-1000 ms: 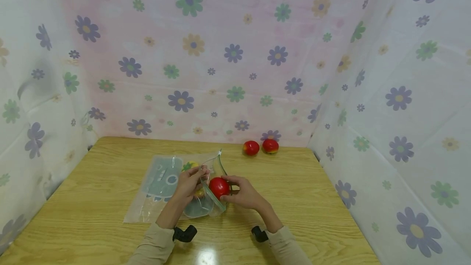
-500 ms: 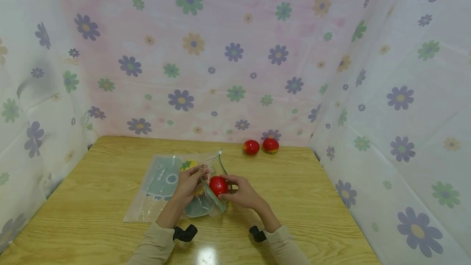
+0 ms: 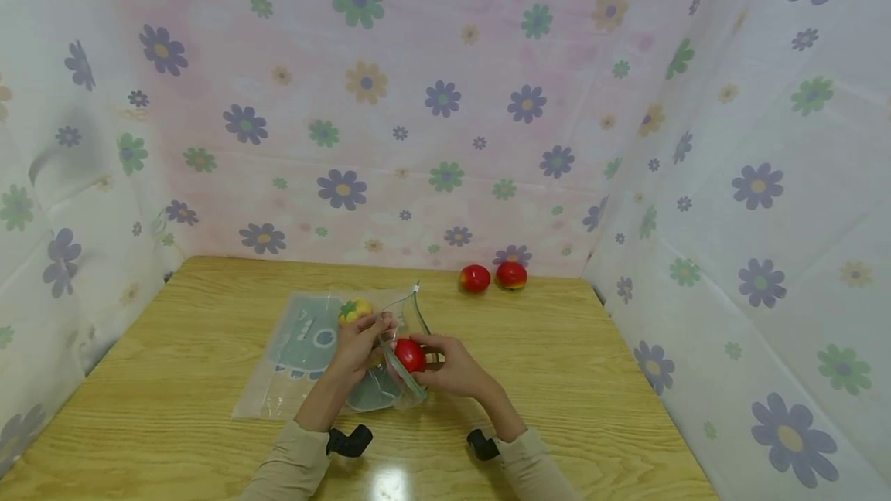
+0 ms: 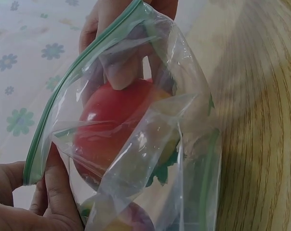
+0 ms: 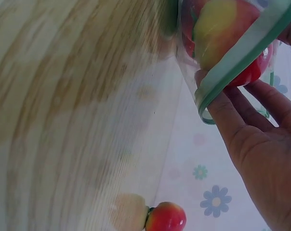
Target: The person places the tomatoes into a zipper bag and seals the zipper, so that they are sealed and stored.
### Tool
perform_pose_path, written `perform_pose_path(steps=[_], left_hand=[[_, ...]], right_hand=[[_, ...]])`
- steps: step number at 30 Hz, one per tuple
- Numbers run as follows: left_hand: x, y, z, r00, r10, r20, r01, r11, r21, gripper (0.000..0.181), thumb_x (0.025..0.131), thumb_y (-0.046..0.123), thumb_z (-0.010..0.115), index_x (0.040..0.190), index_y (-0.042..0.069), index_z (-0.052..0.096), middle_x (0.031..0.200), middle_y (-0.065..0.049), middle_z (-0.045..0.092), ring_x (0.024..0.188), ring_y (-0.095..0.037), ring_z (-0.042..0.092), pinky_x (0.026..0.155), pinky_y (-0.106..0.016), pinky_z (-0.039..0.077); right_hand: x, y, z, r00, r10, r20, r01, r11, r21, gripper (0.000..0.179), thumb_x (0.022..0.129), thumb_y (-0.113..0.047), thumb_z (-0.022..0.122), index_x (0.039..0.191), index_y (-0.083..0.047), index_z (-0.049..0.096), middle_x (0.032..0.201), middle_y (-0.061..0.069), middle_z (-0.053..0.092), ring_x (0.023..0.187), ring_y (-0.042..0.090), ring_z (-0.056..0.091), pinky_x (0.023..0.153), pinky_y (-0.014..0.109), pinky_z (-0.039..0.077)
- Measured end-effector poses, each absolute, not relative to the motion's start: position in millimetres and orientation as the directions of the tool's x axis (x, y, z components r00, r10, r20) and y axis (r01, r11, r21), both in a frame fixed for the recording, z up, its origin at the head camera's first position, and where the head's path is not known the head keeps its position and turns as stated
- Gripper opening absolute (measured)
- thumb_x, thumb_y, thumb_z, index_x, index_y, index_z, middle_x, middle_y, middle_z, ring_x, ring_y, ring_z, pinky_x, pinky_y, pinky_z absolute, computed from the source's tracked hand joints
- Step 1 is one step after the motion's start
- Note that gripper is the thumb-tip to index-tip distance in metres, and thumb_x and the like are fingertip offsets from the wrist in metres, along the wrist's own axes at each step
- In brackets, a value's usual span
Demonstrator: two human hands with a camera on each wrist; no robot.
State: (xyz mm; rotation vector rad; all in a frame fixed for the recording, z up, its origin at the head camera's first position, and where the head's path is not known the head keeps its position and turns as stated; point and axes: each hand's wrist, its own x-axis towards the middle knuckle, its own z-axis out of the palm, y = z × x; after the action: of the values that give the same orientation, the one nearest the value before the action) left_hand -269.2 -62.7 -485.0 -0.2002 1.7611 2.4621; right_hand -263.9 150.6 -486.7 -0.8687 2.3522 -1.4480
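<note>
Currently, the head view shows the left hand [image 3: 356, 350] pinching the mouth of a clear bag [image 3: 261, 400] on the table [image 3: 571, 400]; the right hand [image 3: 452, 366] grips a red fruit [image 3: 409, 356] at that mouth. A rear-left fruit [image 3: 475, 279] and rear-right fruit [image 3: 511, 276] sit side by side. Left wrist view: left thumb and fingers pinch the green seal strip [image 4: 45, 115] — the red fruit sits inside the opening. Right wrist view: right fingers, slightly spread, hold the red fruit.

One wood-grain table [image 3: 174, 377] with a bright glare spot [image 3: 390, 483]; two red-and-yellow fruits [image 3: 476, 279], which lie side by side near its back edge; pale flower-printed cloth [image 3: 404, 52], which hangs behind and at both sides.
</note>
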Motion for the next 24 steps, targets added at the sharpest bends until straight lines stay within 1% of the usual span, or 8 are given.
perform_pose_path(steps=[7,11,18,24], left_hand=[[-269.6,-63.2,-485.8,-0.986,0.012,-0.169,-0.164,-0.314,0.935,0.039,0.103,0.015,0.061,0.135,-0.008,0.057,0.090,0.007,0.072,0.079,-0.005,0.067,0.067,-0.018,0.056],[-270.1,-62.6,-486.5,-0.986,0.014,-0.169,-0.164,-0.332,0.929,0.037,0.103,0.012,0.061,0.133,-0.009,0.058,0.089,0.006,0.072,0.077,-0.006,0.067,0.067,-0.020,0.057],[-270.5,-61.9,-486.6,-0.985,0.007,-0.172,-0.164,-0.338,0.927,0.037,0.103,0.011,0.061,0.134,-0.009,0.056,0.091,0.004,0.072,0.075,-0.007,0.067,0.066,-0.020,0.058],[-270.0,-61.6,-486.4,-0.985,0.002,-0.172,-0.162,-0.336,0.928,0.036,0.103,0.011,0.061,0.133,-0.009,0.057,0.090,0.005,0.073,0.074,-0.006,0.066,0.064,-0.019,0.056]], right_hand=[[-265.0,149.5,-486.6,-0.807,-0.580,0.109,-0.376,0.364,-0.852,0.057,0.091,-0.008,0.075,0.144,0.000,0.054,0.139,0.017,0.060,0.117,0.033,0.064,0.087,0.032,0.060],[-263.9,147.3,-486.1,-0.827,-0.553,0.101,-0.355,0.375,-0.857,0.057,0.092,-0.009,0.075,0.144,-0.001,0.054,0.142,0.017,0.059,0.119,0.035,0.063,0.087,0.035,0.060],[-262.2,143.4,-485.1,-0.837,-0.530,0.133,-0.378,0.386,-0.842,0.056,0.092,-0.010,0.076,0.143,-0.001,0.055,0.142,0.016,0.059,0.121,0.036,0.063,0.088,0.036,0.060],[-263.9,142.2,-486.8,-0.827,-0.545,0.139,-0.377,0.353,-0.856,0.055,0.091,-0.005,0.075,0.143,-0.002,0.056,0.141,0.017,0.059,0.120,0.036,0.062,0.087,0.036,0.060]])
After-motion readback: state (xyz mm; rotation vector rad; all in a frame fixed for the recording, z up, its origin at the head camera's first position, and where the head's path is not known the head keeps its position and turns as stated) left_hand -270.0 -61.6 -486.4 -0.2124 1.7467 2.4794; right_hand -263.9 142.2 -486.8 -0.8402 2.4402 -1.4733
